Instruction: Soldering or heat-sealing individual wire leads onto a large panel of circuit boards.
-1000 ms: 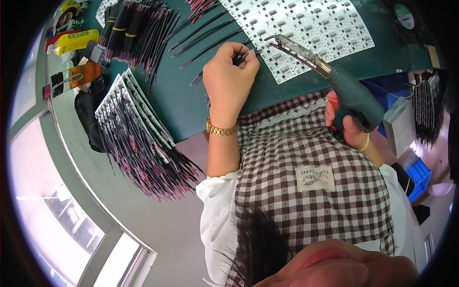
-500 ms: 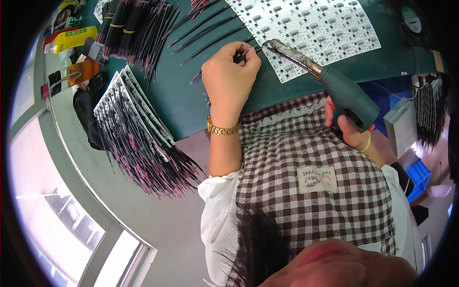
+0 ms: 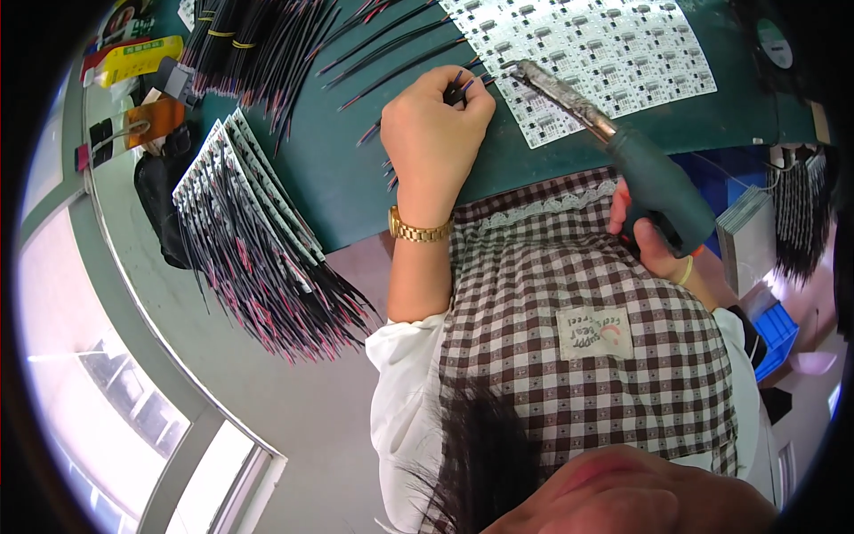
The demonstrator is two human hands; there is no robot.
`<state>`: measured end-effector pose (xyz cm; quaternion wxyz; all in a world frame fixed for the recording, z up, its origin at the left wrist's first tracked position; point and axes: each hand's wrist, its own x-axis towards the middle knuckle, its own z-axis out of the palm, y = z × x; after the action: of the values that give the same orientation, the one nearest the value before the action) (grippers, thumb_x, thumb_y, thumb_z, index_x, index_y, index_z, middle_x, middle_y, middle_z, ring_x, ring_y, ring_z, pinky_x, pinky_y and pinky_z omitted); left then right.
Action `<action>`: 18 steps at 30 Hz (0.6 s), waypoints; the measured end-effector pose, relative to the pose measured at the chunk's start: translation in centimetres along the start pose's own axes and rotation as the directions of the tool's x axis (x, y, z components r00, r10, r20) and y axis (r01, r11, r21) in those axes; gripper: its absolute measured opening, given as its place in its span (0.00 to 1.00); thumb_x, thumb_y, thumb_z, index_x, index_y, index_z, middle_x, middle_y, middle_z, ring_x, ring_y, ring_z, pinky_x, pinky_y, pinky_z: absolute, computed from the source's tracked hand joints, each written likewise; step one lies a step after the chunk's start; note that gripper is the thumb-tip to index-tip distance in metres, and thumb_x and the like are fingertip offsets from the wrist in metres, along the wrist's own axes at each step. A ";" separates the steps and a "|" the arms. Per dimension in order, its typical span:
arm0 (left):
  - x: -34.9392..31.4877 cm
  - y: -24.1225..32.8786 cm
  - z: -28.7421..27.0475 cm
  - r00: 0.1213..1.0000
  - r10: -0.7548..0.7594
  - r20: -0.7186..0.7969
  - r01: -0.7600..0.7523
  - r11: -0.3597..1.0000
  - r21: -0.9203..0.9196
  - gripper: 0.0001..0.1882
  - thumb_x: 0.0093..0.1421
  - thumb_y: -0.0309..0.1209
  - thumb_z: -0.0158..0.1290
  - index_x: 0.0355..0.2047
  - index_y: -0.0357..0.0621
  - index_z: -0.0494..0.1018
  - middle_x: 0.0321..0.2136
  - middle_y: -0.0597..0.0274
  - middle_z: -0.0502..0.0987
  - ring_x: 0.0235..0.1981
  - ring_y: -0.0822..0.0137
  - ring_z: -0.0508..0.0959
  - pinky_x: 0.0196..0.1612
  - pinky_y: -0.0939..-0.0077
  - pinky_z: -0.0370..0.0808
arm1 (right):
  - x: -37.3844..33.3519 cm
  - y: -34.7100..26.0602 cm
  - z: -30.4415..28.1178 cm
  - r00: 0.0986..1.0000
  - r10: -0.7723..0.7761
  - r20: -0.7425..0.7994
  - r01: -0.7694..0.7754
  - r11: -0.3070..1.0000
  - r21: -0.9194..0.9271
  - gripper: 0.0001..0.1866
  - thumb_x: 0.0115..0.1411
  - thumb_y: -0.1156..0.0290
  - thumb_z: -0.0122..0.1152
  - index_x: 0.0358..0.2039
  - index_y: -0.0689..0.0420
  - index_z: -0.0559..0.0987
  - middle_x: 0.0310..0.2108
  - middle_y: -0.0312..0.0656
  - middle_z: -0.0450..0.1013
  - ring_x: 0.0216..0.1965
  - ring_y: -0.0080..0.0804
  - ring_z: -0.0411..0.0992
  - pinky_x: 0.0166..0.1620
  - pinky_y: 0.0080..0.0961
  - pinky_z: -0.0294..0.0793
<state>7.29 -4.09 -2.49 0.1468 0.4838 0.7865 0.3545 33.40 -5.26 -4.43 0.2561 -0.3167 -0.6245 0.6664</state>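
One blue crate (image 3: pixel 776 336), contents unclear, beyond right hand (image 3: pixel 655 248)

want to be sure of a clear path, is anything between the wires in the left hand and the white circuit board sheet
Only the soldering tool in the right hand: its tip is at the sheet's left edge, near the wires in the left hand.
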 end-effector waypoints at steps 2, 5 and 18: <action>0.1 0.0 -0.2 1.000 -0.001 0.007 0.001 1.000 0.006 0.05 0.45 0.29 0.56 0.22 0.42 0.77 0.16 0.61 0.77 0.17 0.65 0.76 0.23 0.76 0.72 | 0.4 -0.4 0.0 0.994 -0.105 -0.035 0.109 0.984 0.141 0.21 0.61 0.66 0.53 0.51 0.62 0.67 0.27 0.38 0.69 0.26 0.23 0.66 0.33 0.22 0.66; 0.3 -0.5 0.8 0.995 0.094 0.023 -0.094 0.996 0.010 0.08 0.48 0.31 0.57 0.25 0.38 0.77 0.14 0.66 0.74 0.15 0.80 0.68 0.22 0.84 0.66 | -0.2 -0.3 -0.7 0.996 -0.057 -0.064 0.067 0.984 0.166 0.24 0.62 0.62 0.51 0.54 0.62 0.64 0.28 0.38 0.68 0.26 0.21 0.64 0.33 0.20 0.65; 2.9 -0.7 -0.7 0.947 -0.011 0.320 0.029 0.998 -0.054 0.11 0.43 0.35 0.59 0.19 0.39 0.76 0.11 0.63 0.71 0.12 0.71 0.69 0.20 0.78 0.66 | -0.1 -0.2 -1.0 1.000 -0.020 0.007 0.018 0.975 0.222 0.24 0.61 0.62 0.54 0.53 0.62 0.65 0.30 0.37 0.68 0.28 0.21 0.65 0.34 0.20 0.65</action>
<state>5.04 -2.07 -2.15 0.2898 0.5224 0.7467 0.2926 34.24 -4.67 -4.25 0.2933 -0.2769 -0.5504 0.7309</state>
